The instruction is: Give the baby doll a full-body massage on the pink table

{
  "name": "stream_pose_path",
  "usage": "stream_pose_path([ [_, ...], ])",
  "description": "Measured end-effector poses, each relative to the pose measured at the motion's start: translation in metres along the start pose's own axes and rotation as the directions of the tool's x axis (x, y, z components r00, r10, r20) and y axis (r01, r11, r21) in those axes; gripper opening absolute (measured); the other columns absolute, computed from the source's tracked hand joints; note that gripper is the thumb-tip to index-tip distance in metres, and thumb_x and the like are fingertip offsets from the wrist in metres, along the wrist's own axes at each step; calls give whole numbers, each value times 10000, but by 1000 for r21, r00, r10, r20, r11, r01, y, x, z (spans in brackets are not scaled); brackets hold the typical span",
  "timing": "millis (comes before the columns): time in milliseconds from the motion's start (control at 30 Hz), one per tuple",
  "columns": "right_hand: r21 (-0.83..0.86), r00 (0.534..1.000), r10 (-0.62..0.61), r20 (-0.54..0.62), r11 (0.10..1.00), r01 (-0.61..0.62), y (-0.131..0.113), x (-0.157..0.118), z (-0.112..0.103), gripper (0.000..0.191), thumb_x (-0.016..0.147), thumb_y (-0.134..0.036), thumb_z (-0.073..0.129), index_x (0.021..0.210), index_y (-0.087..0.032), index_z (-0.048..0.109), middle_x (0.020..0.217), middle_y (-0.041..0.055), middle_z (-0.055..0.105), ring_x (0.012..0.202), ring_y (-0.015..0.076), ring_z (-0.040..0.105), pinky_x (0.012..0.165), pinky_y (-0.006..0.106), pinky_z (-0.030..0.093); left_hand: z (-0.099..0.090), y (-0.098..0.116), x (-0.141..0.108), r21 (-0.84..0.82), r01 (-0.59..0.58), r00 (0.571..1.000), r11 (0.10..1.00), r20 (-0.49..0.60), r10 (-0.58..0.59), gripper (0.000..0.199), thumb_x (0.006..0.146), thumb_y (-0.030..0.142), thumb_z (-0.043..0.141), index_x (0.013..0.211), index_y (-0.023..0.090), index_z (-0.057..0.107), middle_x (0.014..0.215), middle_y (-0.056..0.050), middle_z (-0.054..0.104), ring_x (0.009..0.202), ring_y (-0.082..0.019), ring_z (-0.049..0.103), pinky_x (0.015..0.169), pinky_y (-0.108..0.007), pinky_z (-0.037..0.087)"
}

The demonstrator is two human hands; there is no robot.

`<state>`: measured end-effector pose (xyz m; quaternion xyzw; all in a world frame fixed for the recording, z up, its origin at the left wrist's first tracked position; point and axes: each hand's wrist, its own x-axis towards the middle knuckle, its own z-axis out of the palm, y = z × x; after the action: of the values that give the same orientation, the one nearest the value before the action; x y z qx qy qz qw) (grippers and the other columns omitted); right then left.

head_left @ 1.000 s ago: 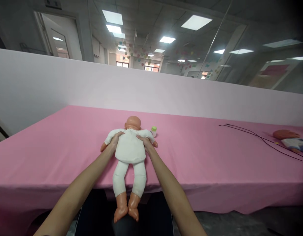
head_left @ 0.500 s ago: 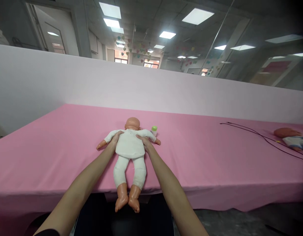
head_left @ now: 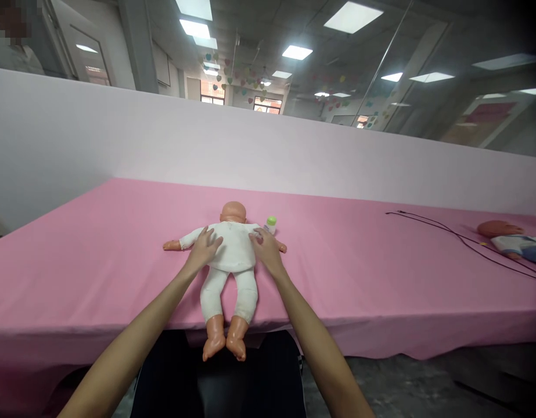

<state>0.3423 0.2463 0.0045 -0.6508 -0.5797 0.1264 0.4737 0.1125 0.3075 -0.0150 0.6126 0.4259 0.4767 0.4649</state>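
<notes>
A baby doll (head_left: 233,249) with a white cloth body lies face down on the pink-covered table (head_left: 346,267). Its head points away from me, and its brown feet hang over the near edge. My left hand (head_left: 204,248) rests at the left side of the doll's upper back, fingers apart. On the other side, my right hand (head_left: 266,248) lies by the doll's right shoulder and arm with spread fingers, covering part of that arm. A small white bottle with a green cap (head_left: 271,223) stands just beyond my right hand.
A second doll (head_left: 514,239) lies at the table's right end, with a thin black cord (head_left: 450,232) beside it. Behind the table runs a low white wall (head_left: 268,151) with glass above. Part of a person (head_left: 10,46) shows at the upper left.
My hands have come off the doll's sides and their fingers have opened over its upper back. The doll's left arm now points more straight out. A person has appeared at the upper left.
</notes>
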Motion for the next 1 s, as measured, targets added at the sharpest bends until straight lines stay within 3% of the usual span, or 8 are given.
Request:
stream_pose_path([
  [100,-22,988,-74,137,997,78,-1,2,20,669,981,-495,574,1529,-114,524,1637,165,424,1570,319,309,1303,447,210,23,12,-1,392,-209,975,896,156,159,549,994,419,565,1471,150,525,1674,-193,359,1601,-346,216,1306,-493,147],
  [233,-94,955,12,297,995,17,14,5,42,730,1027,-450,482,1629,-57,358,1732,157,197,1636,318,47,1330,485,84,45,12,5,664,-334,934,669,330,138,567,1034,315,422,1563,109,434,1694,-206,302,1601,-365,204,1286,-558,141],
  [500,-119,922,17,387,992,32,30,5,38,688,1049,-469,453,1644,-138,360,1736,106,199,1638,289,68,1331,496,92,53,13,2,862,-338,938,377,344,54,573,1033,263,389,1559,42,434,1669,-231,340,1552,-359,334,1231,-557,309],
  [600,-83,935,-78,346,990,113,32,11,19,597,1026,-491,529,1527,-169,554,1647,122,421,1562,295,343,1300,463,235,64,37,7,852,-311,946,421,321,48,476,997,248,491,1413,39,593,1578,-269,468,1493,-405,416,1205,-575,344],
  [667,-87,960,-119,254,985,145,35,20,1,456,1035,-435,523,1396,-198,667,1473,111,624,1378,263,574,1208,421,392,80,54,15,695,-327,938,640,320,132,400,989,230,520,1339,91,653,1541,-233,527,1483,-374,437,1232,-532,324],
  [767,-183,996,-48,71,981,60,43,39,-26,377,1052,-312,448,1315,-207,697,1279,90,737,1153,226,699,1049,377,519,117,72,34,41,-139,936,989,331,118,381,1046,329,491,1357,163,634,1520,-156,570,1481,-276,459,1235,-411,352],
  [900,-376,996,-64,-56,926,38,60,64,-48,446,1018,-181,396,1387,-142,643,1412,136,660,1309,250,617,1129,400,470,161,70,62,-574,457,883,680,385,-268,600,1060,602,394,1337,109,594,1423,-244,601,1340,-279,593,1073,-391,528],
  [1000,-469,993,-100,59,876,116,75,76,-51,579,949,-64,357,1499,-65,535,1586,170,496,1489,244,452,1241,401,361,179,58,75,-612,523,852,593,381,-358,616,1050,637,407,1315,117,602,1347,-235,627,1194,-284,658,946,-419,597],
])
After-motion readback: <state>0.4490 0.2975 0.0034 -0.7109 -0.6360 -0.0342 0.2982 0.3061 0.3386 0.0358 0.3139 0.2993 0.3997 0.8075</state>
